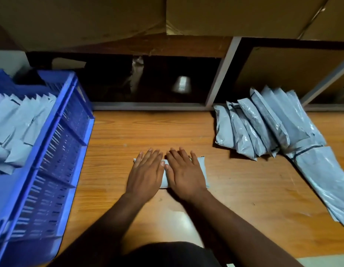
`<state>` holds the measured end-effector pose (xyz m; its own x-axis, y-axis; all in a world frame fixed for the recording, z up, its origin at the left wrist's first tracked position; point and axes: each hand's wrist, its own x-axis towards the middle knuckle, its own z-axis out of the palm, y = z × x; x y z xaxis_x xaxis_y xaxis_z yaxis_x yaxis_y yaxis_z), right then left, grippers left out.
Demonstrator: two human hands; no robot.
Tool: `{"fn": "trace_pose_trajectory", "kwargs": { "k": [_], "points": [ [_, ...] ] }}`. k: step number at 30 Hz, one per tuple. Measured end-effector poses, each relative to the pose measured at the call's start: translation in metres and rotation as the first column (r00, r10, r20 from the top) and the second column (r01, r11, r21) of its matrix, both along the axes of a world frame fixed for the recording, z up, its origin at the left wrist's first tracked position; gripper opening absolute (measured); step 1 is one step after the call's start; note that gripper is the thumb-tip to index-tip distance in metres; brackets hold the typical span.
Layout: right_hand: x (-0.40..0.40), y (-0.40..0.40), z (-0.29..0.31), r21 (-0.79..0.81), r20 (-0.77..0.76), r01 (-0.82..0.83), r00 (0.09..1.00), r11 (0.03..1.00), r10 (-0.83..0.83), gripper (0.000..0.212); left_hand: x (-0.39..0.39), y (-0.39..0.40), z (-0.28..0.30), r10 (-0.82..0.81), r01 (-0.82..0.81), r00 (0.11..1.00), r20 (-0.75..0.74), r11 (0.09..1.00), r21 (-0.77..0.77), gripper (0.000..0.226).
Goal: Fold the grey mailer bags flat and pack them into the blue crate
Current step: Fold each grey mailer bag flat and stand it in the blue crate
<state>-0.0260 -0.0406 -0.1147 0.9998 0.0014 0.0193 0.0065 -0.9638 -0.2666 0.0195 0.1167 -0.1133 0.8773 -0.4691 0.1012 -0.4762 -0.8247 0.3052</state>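
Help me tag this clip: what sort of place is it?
Probably a packing or stockroom bench: grey mailer bags piled on the wooden table, a blue crate holding folded ones, cardboard boxes above.

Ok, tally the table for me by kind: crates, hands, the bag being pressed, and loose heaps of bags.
Blue crate: 1
Hands, left hand and right hand: 2
Grey bag pressed under both hands: 1
Loose heap of grey bags: 1
Total: 5
Single bags in the heap and in the crate overlap too much to count.
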Motion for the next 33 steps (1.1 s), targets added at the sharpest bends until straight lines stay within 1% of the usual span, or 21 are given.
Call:
{"fn": "trace_pose_trajectory", "kwargs": {
  "k": [4, 8, 12, 16, 22, 24, 26, 28, 29, 30, 32, 33],
  "points": [
    [0.001, -0.001, -0.005, -0.065, 0.033, 0.016, 0.999, 0.998, -0.014, 0.055, 0.000, -0.005, -0.004, -0.005, 0.005, 1.000, 0.018, 0.999, 0.039, 0.059],
    [0.003, 0.001, -0.006, -0.089, 0.011, 0.010, 1.000, 0.996, -0.009, 0.054, 0.002, -0.007, -0.011, 0.013, -0.016, 1.000, 0.023, 0.995, 0.102, 0.061],
    [0.005, 0.001, -0.011, -0.093, -0.003, 0.017, 1.000, 0.995, -0.017, 0.054, 0.003, -0.008, -0.016, 0.006, -0.010, 0.999, 0.047, 0.995, 0.101, 0.063],
    [0.008, 0.002, -0.015, -0.085, -0.015, 0.014, 1.000, 0.996, -0.015, 0.054, 0.003, -0.009, -0.022, 0.003, -0.010, 0.997, 0.083, 0.996, 0.085, 0.058],
    [0.010, 0.002, -0.016, -0.079, -0.060, 0.018, 0.998, 0.997, -0.023, 0.057, 0.004, -0.011, -0.022, 0.016, -0.019, 0.999, 0.029, 0.992, 0.124, 0.061],
    [0.010, 0.002, -0.015, -0.063, -0.065, 0.023, 0.998, 0.998, -0.027, 0.057, 0.005, -0.011, -0.021, 0.032, -0.030, 0.999, -0.014, 0.995, 0.093, 0.061],
    [0.007, 0.001, -0.012, -0.029, -0.047, 0.037, 0.998, 0.999, -0.038, 0.057, 0.005, -0.008, -0.018, 0.042, -0.045, 0.996, -0.075, 0.999, -0.031, 0.062],
    [0.008, 0.003, -0.004, 0.011, -0.013, 0.053, 0.999, 0.999, -0.053, 0.058, 0.007, -0.001, -0.012, 0.067, -0.094, 0.986, -0.155, 0.980, -0.175, 0.063],
    [0.011, 0.005, 0.001, 0.030, 0.002, 0.055, 0.998, 0.998, -0.055, 0.057, 0.010, 0.004, -0.010, 0.077, -0.112, 0.982, -0.172, 0.973, -0.204, 0.063],
    [0.013, 0.010, 0.004, 0.043, 0.014, 0.048, 0.999, 0.998, -0.049, 0.056, 0.011, 0.009, -0.009, 0.088, -0.118, 0.984, -0.156, 0.974, -0.195, 0.064],
    [0.019, 0.022, 0.004, 0.040, 0.012, 0.018, 1.000, 0.999, -0.019, 0.053, 0.013, 0.016, -0.013, 0.091, -0.105, 0.989, -0.118, 0.987, -0.119, 0.070],
    [0.021, 0.027, 0.002, 0.028, -0.006, 0.004, 1.000, 1.000, -0.004, 0.054, 0.012, 0.018, -0.016, 0.087, -0.099, 0.987, -0.131, 0.991, -0.085, 0.073]
  ]
}}
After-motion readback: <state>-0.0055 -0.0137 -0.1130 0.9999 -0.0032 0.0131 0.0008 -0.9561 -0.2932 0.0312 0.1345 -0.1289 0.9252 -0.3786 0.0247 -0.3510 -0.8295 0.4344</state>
